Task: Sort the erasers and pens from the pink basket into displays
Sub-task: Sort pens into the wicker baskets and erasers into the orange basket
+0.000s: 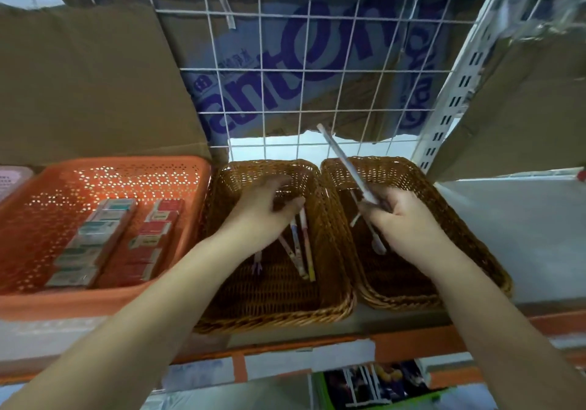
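On the shelf [513,225], the orange perforated plastic basket [63,194] holds rows of small boxed erasers [104,228]. Next, our left hand [260,213] curls over the tops of the slim patterned pens [301,251] in the middle brown wicker basket [269,314]; we cannot tell whether it grips them. Our right hand [402,219] pinches a long white pen [342,162] by its lower end, tilted up over the right brown wicker basket [475,235]. We judge the pens light, stiff and smooth, best held mid-barrel.

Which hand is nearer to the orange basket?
Left. The left hand is in the middle basket, beside the orange basket; the right hand, holding a pen, is over the rightmost basket.
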